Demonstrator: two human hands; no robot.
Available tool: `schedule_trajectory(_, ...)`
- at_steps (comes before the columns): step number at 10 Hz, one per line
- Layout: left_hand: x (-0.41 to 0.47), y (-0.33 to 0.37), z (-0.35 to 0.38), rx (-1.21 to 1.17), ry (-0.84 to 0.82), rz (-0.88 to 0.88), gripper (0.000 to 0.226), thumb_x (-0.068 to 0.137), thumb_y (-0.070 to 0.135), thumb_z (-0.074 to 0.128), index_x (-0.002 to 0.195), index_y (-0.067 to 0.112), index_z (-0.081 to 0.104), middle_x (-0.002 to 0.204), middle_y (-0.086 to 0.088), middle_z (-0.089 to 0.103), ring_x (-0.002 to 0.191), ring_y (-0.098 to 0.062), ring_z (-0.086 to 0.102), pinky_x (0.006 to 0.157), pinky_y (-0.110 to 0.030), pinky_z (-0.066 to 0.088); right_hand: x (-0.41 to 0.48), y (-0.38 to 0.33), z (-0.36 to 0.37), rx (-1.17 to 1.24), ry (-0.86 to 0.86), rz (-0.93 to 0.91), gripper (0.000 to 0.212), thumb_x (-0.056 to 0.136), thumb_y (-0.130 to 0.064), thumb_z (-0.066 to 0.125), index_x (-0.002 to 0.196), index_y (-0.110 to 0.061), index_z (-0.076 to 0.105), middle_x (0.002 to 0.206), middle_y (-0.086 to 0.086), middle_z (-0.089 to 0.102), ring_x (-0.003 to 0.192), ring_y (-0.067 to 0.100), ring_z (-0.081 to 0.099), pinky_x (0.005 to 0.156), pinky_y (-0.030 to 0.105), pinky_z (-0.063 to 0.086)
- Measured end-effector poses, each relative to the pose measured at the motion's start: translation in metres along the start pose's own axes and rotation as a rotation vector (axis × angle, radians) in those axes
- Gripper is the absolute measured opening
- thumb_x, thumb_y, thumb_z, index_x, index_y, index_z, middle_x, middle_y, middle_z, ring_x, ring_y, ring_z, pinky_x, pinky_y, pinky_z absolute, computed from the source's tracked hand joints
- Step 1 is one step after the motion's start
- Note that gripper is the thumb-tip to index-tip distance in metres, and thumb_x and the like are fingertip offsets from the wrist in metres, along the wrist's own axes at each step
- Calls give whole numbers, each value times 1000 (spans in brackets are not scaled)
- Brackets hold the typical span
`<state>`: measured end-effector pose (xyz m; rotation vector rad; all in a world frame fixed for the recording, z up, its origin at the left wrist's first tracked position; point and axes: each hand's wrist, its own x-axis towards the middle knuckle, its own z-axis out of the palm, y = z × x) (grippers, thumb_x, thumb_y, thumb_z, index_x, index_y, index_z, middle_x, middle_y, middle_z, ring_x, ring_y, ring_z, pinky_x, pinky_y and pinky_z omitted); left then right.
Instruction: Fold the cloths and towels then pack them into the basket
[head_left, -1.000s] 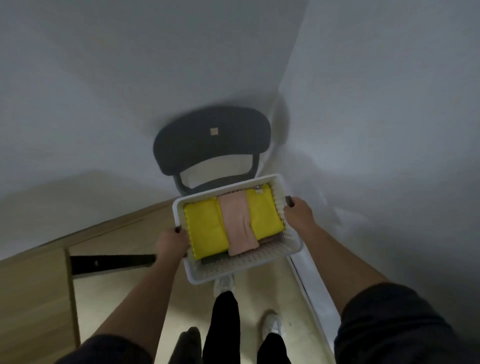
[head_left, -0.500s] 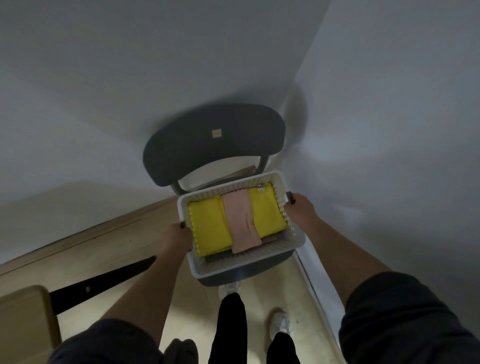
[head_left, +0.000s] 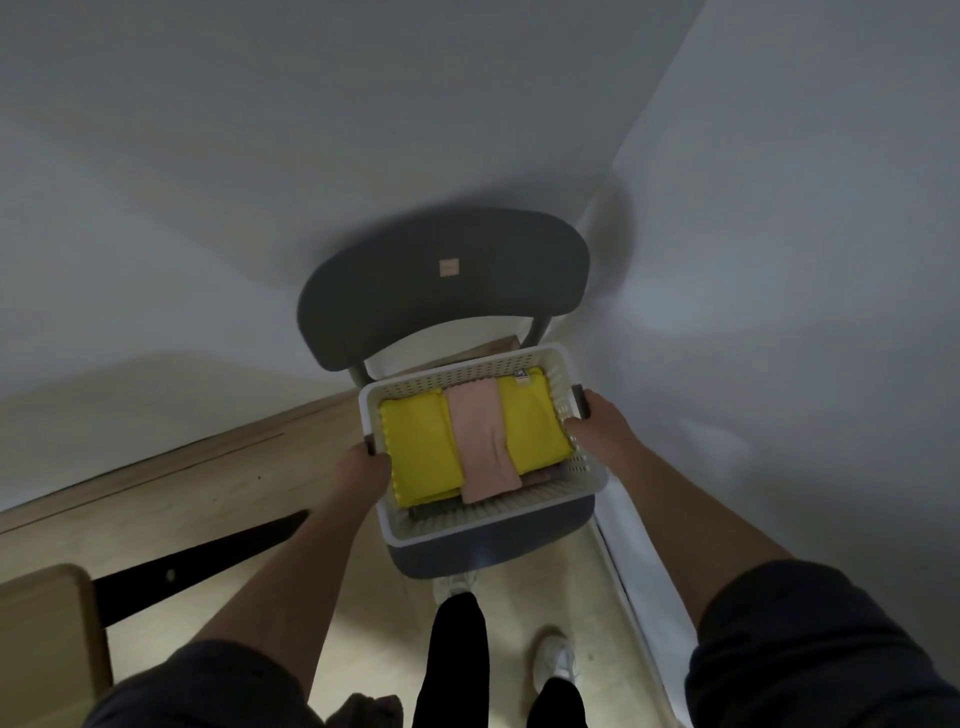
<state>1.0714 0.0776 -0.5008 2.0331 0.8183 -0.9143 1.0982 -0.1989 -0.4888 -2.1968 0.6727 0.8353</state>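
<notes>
**A:** In the head view, what do the hands have?

**B:** Both hold the basket (head_left: 493, 514) between them. The left hand (head_left: 363, 470) is curled round the dark grip at its end. The right hand (head_left: 597, 431) has its fingers hooked over the opposite rim.

**A:** And the laundry?

**B:** It is folded and inside the basket. A yellow cloth (head_left: 421, 452) lies just inside the left hand's thumb, and a pink towel (head_left: 480, 441) is draped across the middle.

**A:** Is the basket set down?

**B:** I cannot tell. It sits over the seat of the chair (head_left: 441, 286), beyond both hands, touching or just above it.

**A:** What could go wrong?

**B:** I think the near edge overhangs the seat toward the wrists. If the hands let go early, the basket could tip back and spill the stack. Uneven lowering could also slide the pink towel off the top.
</notes>
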Motion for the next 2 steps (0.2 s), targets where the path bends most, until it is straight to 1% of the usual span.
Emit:
schedule_trajectory(1, -9, 1, 1, 35, -36, 4, 34, 94, 12, 39, 125, 4, 51, 102, -15, 58, 86, -26, 51, 72, -33, 42, -14, -3, -3, -20, -11, -45, 41, 94, -13, 47, 135, -10, 43, 131, 14, 52, 120, 29, 49, 90, 29, 37)
schedule_trajectory(2, -17, 5, 4, 10, -15, 77, 43, 94, 16, 43, 136, 7, 39, 125, -16, 54, 94, -27, 51, 76, -34, 42, -23, -3, -2, -11, 23, -98, 50, 95, -16, 48, 143, -13, 34, 141, 11, 45, 130, 28, 42, 104, 31, 33)
